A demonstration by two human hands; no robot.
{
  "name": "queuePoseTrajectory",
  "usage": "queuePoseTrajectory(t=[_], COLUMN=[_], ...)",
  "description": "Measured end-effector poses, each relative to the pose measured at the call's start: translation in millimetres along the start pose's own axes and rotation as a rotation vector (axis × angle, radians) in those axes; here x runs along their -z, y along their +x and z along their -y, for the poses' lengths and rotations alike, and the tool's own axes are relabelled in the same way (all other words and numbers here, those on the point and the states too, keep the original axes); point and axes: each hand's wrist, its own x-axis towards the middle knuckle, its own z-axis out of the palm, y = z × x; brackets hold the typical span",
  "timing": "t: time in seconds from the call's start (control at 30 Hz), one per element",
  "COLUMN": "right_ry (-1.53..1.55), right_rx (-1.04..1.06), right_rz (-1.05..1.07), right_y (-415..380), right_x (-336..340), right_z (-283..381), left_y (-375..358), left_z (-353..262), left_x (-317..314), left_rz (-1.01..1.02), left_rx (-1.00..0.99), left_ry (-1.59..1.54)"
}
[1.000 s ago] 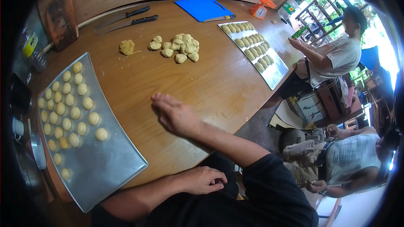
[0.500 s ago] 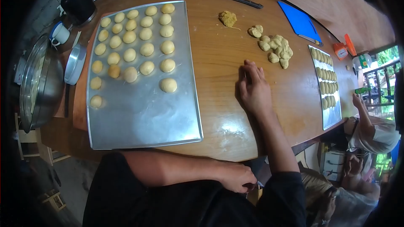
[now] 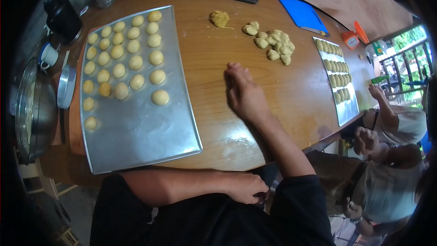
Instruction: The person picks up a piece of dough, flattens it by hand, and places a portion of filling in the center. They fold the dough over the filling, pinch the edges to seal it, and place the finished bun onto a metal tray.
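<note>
Right hand [image 3: 246, 94] flat on the wooden table [image 3: 214, 123], fingers together, holding nothing — dough pieces [image 3: 273, 44] lie ahead, apart. Left hand [image 3: 246, 187] curled at lap. Next: reach forward, pick one.

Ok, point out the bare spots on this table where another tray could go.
Bare wood lies between the right hand and the far tray. The near tray has its front half free. Crowded: the dough pile, and the dough balls filling the near tray's back.
</note>
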Motion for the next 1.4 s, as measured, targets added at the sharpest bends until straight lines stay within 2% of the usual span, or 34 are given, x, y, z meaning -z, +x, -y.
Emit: queuePoseTrajectory(t=[0.13,0.2,0.23,0.3,0.43,0.5,0.63,0.7,0.77,0.83,1.0,1.1,1.17,1.27,1.33,1.4], right_ry=[-0.035,0.033,-0.037,-0.050,0.022,0.026,0.070,0.096,0.152,0.278,0.240,0.210,0.183,0.132,-0.012,-0.052], right_rx=[0.124,-0.108,-0.007,-0.012,-0.027,-0.040,0.023,0.028,0.031,-0.064,0.054,0.044,0.015,0.026,0.197,0.134], right_rz=[0.064,0.073,0.003,-0.027,0.108,0.184,0.211,0.133,0.172,0.218,0.255,0.202,0.177,0.088,0.059,0.058], right_y=[-21.1,-16.8,-9.1,7.2,31.4,35.1,29.7,24.6,24.3,22.6,19.3,19.6,21.6,13.1,2.6,-17.1], right_x=[18.2,21.4,20.4,10.2,21.3,30.4,30.5,25.3,37.6,46.3,42.9,38.5,36.1,17.2,4.1,11.8], right_z=[9.7,6.6,-1.5,-15.1,1.4,2.7,-6.2,-10.5,-5.1,-7.8,-6.2,-17.9,-15.3,-1.0,4.4,3.1], left_y=[1.4,-0.7,-1.0,0.6,-6.0,-8.1,-2.9,-3.0,-2.7,1.1,-7.8,-5.9,-6.3,-3.4,-3.9,-6.0], left_z=[4.5,2.8,5.4,10.5,-7.8,-16.9,-6.9,-8.1,-5.8,-3.7,-11.7,-9.1,-9.2,-7.7,-8.3,-6.5], left_x=[-3.5,-3.8,-6.7,-7.1,5.8,17.6,20.2,30.9,33.4,30.8,37.0,32.6,32.7,29.0,32.0,29.5], left_rz=[-0.057,-0.045,-0.069,-0.059,-0.182,-0.217,-0.329,-0.232,-0.248,-0.288,-0.285,-0.318,-0.248,-0.247,-0.229,-0.197], left_rx=[-0.067,-0.048,-0.036,-0.081,-0.107,-0.112,-0.174,-0.151,-0.112,-0.185,-0.156,-0.184,-0.161,-0.144,-0.114,-0.103], left_ry=[0.001,-0.012,-0.030,-0.003,-0.016,-0.263,-0.505,-0.837,-0.856,-0.815,-0.633,-0.683,-0.668,-0.654,-0.638,-0.630])
